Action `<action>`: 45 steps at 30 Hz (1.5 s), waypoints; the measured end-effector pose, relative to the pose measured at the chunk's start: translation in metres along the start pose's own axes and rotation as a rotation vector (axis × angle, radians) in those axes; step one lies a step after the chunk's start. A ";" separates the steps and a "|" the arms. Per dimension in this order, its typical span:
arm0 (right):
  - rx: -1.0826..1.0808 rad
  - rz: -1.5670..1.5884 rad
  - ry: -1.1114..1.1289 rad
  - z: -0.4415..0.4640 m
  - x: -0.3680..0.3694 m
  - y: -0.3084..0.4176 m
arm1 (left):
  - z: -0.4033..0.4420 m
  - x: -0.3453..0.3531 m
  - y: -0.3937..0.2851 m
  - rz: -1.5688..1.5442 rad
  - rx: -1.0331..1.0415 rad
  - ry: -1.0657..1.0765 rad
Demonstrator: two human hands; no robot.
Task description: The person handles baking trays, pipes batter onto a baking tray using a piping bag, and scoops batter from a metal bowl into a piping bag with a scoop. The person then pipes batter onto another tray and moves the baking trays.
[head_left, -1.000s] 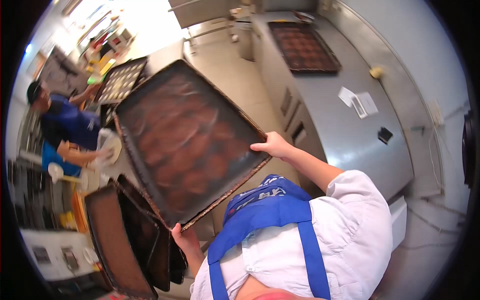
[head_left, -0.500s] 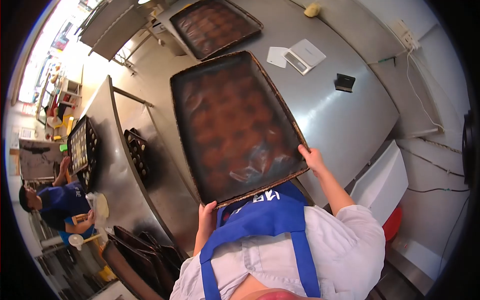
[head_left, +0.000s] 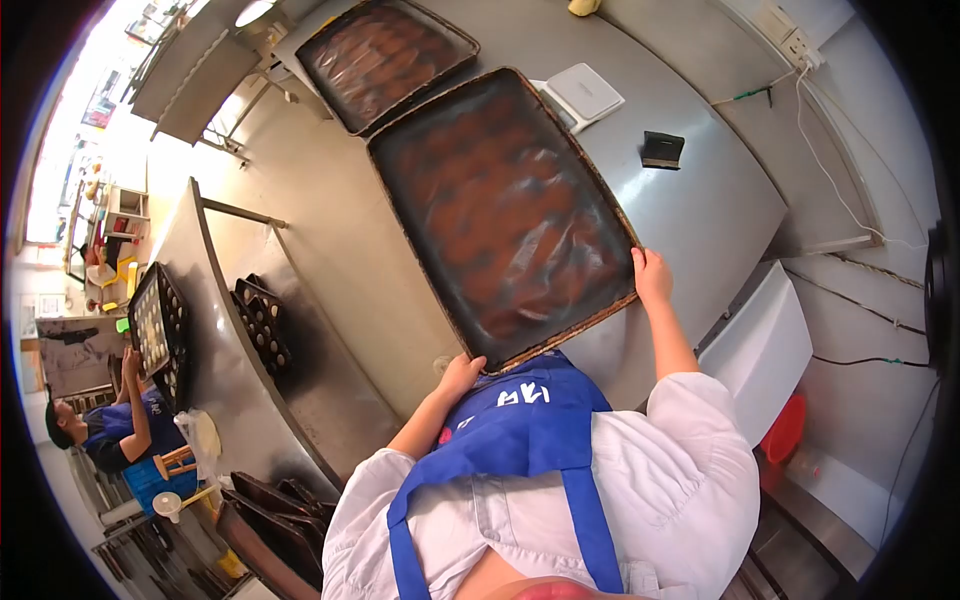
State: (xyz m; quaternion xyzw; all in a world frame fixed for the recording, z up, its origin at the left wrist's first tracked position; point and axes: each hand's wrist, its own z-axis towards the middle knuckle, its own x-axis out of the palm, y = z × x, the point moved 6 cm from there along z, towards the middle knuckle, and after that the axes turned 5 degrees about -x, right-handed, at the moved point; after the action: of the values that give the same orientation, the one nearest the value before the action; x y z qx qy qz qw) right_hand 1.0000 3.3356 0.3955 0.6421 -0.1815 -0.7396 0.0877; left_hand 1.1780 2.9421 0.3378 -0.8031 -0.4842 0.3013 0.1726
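Note:
A large dark baking tray (head_left: 470, 310) lined with a shiny sheet spans the middle of the view, between my two hands. My left hand (head_left: 461, 376) grips its near left corner. At the near right corner, my right hand (head_left: 652, 275) has its thumb on the rim and its fingers mostly out of sight beneath. The tray's far part reaches over the steel table, near a second lined baking tray (head_left: 400, 62) lying there. Whether the two trays touch I cannot tell. The held tray's far right edge partly covers a white kitchen scale (head_left: 583, 95).
A small black stand (head_left: 662, 150) sits on the steel table (head_left: 715, 185). To the left, a co-worker (head_left: 110, 420) in a blue apron handles a tray of small pale pieces (head_left: 152, 325) at another steel table (head_left: 222, 360). Dark trays (head_left: 265, 525) stand at lower left.
The held tray has moved forward and right, closer to the second tray and over part of the scale. Both my hands have gone with it. The co-worker's hands are now both near their tray.

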 end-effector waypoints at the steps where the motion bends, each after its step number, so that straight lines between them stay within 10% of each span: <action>1: -0.008 -0.020 -0.020 0.004 -0.005 -0.007 | -0.001 0.001 -0.016 0.002 -0.001 0.007; 19: -0.080 -0.270 -0.107 0.069 -0.035 -0.029 | 0.003 0.044 -0.091 0.367 0.190 0.352; 23: -0.267 -0.300 -0.118 0.072 -0.031 0.049 | 0.012 0.037 -0.071 0.199 0.380 0.304; 29: -0.960 0.013 0.021 0.020 0.031 0.257 | 0.013 -0.013 0.083 0.109 0.026 0.126; 36: -1.286 0.152 0.702 -0.134 0.149 0.370 | -0.058 -0.014 0.259 -0.424 -0.173 -0.013; 40: -1.003 -0.374 1.754 -0.217 0.263 0.298 | -0.118 -0.026 0.280 -1.041 -0.219 -0.203; 41: -1.074 0.040 1.935 -0.238 0.381 0.224 | -0.127 -0.024 0.293 -1.059 -0.228 -0.229; 45: -0.781 -0.226 1.862 -0.233 0.285 0.338 | -0.167 -0.023 0.347 -0.930 -0.355 -0.305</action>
State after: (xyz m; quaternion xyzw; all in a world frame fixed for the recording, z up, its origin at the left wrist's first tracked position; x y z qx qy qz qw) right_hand 1.1486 2.8852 0.2373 0.9029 0.2753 0.0431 0.3273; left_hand 1.5129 2.7608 0.2743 -0.4668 -0.8532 0.2196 0.0771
